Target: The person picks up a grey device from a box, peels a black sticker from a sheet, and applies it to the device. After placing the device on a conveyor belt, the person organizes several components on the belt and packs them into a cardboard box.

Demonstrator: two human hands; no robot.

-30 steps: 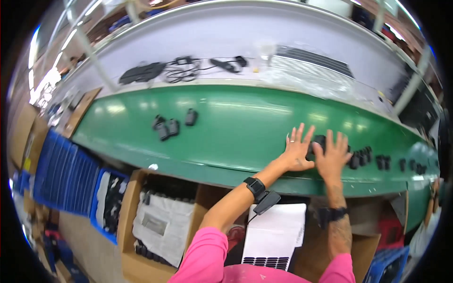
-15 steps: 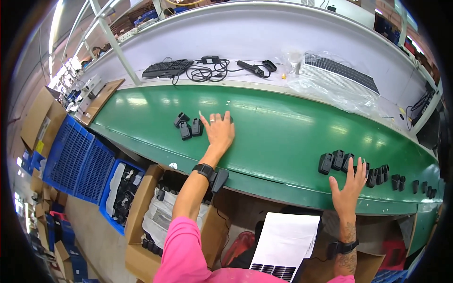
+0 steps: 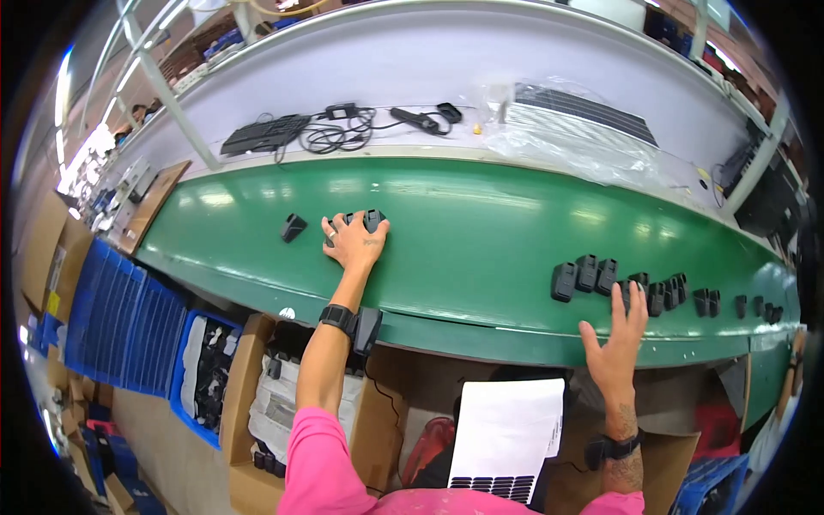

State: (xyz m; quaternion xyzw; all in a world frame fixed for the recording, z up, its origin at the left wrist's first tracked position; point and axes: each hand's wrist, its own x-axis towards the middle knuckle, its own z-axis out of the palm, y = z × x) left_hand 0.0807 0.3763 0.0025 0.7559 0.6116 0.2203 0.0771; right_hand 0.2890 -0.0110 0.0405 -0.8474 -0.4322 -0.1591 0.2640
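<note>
On the left part of the green bench, the left hand is spread, fingers bent over and touching a cluster of black units. Across the front edge, the right hand is loosely spread, fingertips at a row of similar units; contact cannot be confirmed. Bare bench separates the groups. Units appear boxy; one stray unit lies left of the left hand.
</note>
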